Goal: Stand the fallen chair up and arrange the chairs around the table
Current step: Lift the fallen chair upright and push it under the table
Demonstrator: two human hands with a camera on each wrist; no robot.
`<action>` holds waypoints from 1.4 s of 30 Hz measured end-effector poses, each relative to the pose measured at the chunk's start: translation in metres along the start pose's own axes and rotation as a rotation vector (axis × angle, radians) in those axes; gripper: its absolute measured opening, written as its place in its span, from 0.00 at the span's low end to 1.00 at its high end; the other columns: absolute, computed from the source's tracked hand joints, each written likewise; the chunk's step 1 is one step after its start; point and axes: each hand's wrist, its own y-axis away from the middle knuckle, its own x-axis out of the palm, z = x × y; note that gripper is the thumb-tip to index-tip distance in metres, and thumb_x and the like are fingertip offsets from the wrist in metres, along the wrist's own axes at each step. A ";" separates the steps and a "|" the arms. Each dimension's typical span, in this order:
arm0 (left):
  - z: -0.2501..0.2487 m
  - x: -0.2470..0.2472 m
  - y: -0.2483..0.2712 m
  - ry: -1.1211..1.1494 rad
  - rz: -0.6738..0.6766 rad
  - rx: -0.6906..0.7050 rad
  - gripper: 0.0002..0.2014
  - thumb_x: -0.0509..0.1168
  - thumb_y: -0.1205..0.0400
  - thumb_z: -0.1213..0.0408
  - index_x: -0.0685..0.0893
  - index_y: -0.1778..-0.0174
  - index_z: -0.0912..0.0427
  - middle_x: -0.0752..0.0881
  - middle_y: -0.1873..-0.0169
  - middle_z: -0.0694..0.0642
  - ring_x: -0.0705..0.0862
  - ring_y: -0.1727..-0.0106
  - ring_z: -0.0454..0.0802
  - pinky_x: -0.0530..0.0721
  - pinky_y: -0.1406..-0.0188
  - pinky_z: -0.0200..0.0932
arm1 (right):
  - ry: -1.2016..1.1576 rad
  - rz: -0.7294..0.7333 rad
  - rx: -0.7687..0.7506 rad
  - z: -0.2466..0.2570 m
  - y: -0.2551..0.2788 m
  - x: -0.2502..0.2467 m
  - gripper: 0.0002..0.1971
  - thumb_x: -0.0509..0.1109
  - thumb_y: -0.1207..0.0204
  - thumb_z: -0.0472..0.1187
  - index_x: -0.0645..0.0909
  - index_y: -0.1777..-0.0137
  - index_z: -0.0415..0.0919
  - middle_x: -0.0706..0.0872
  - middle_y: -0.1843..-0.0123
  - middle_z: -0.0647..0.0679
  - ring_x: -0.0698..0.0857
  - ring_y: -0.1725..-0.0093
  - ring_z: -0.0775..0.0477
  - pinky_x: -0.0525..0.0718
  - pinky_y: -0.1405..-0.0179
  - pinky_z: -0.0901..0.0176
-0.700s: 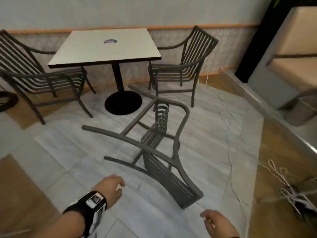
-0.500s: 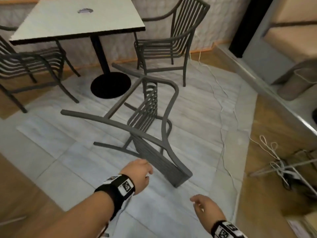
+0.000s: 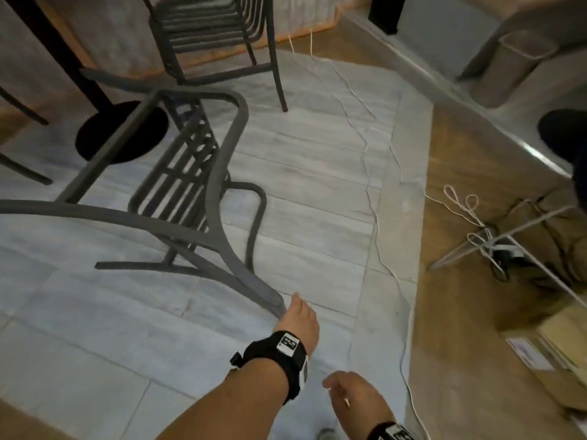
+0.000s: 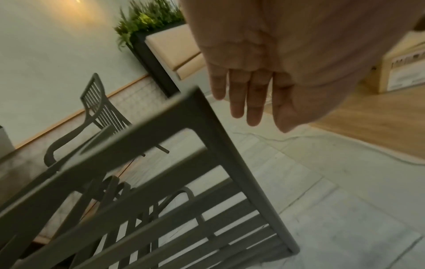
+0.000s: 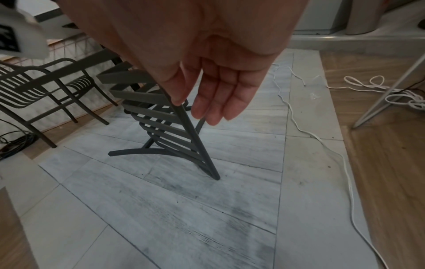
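The fallen chair [image 3: 219, 173], dark grey metal with slats, lies tipped over on the pale tiles, and the top of its back rests on the floor near me. My left hand [image 3: 298, 315] is at that end of the back. In the left wrist view its fingers [image 4: 248, 96] are straight, just past the corner of the chair's top rail [image 4: 230, 154], and curl round nothing. Whether they touch it I cannot tell. My right hand [image 3: 352, 395] hangs lower and nearer to me, with relaxed fingers [image 5: 214, 94] above the chair's back [image 5: 197, 142], holding nothing.
The table's black column and round base [image 3: 120, 131] stand behind the fallen chair. An upright chair [image 3: 216, 33] is at the back, and another's legs [image 3: 22, 173] show at the left. White cords [image 3: 368, 147], a cable tangle [image 3: 489, 242], a bin [image 3: 508, 68] and a cardboard box [image 3: 540, 350] lie to the right.
The view has dropped and closed in on the fallen chair. My left hand has reached forward to the end of the chair's back. My right hand stays low behind it.
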 end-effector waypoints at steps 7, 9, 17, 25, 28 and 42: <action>-0.021 0.064 -0.104 -0.164 0.232 -0.181 0.22 0.52 0.12 0.65 0.68 0.23 0.69 0.74 0.26 0.70 0.73 0.27 0.73 0.60 0.30 0.83 | -0.013 0.022 -0.037 -0.053 -0.038 0.029 0.20 0.61 0.21 0.44 0.64 0.67 0.73 0.78 0.47 0.62 0.79 0.38 0.59 0.66 0.47 0.79; -0.018 0.083 -0.123 -0.231 0.331 -0.181 0.19 0.58 0.14 0.68 0.74 0.26 0.65 0.80 0.32 0.68 0.80 0.35 0.73 0.63 0.60 0.96 | -0.022 0.028 -0.047 -0.062 -0.046 0.038 0.20 0.60 0.20 0.44 0.64 0.67 0.71 0.80 0.45 0.59 0.79 0.38 0.58 0.66 0.49 0.79; -0.004 0.068 -0.097 -0.413 0.238 0.002 0.17 0.52 0.13 0.73 0.75 0.29 0.71 0.79 0.34 0.72 0.79 0.36 0.71 0.79 0.45 0.64 | -0.049 0.055 -0.073 -0.060 -0.052 0.050 0.17 0.61 0.21 0.44 0.67 0.65 0.72 0.76 0.50 0.62 0.81 0.40 0.59 0.71 0.46 0.76; 0.062 0.034 -0.011 -0.177 0.183 -0.152 0.17 0.50 0.12 0.68 0.79 0.32 0.66 0.83 0.35 0.64 0.82 0.36 0.64 0.77 0.39 0.63 | -0.010 -0.103 -0.208 -0.001 -0.057 0.028 0.16 0.60 0.19 0.44 0.70 0.35 0.61 0.70 0.41 0.63 0.75 0.34 0.58 0.65 0.41 0.76; 0.100 0.019 0.035 -0.055 0.140 -0.249 0.17 0.51 0.12 0.67 0.79 0.31 0.62 0.82 0.34 0.61 0.81 0.34 0.62 0.75 0.35 0.63 | 0.011 -0.141 -0.264 0.041 -0.061 0.025 0.21 0.62 0.19 0.44 0.66 0.27 0.54 0.72 0.34 0.60 0.72 0.31 0.56 0.61 0.37 0.76; 0.232 0.025 0.257 0.191 -0.054 -0.359 0.10 0.62 0.17 0.63 0.84 0.43 0.51 0.87 0.48 0.50 0.86 0.46 0.53 0.69 0.56 0.47 | 0.044 -0.105 -0.362 0.236 -0.071 0.032 0.25 0.72 0.27 0.46 0.72 0.30 0.51 0.80 0.39 0.53 0.80 0.38 0.50 0.75 0.39 0.63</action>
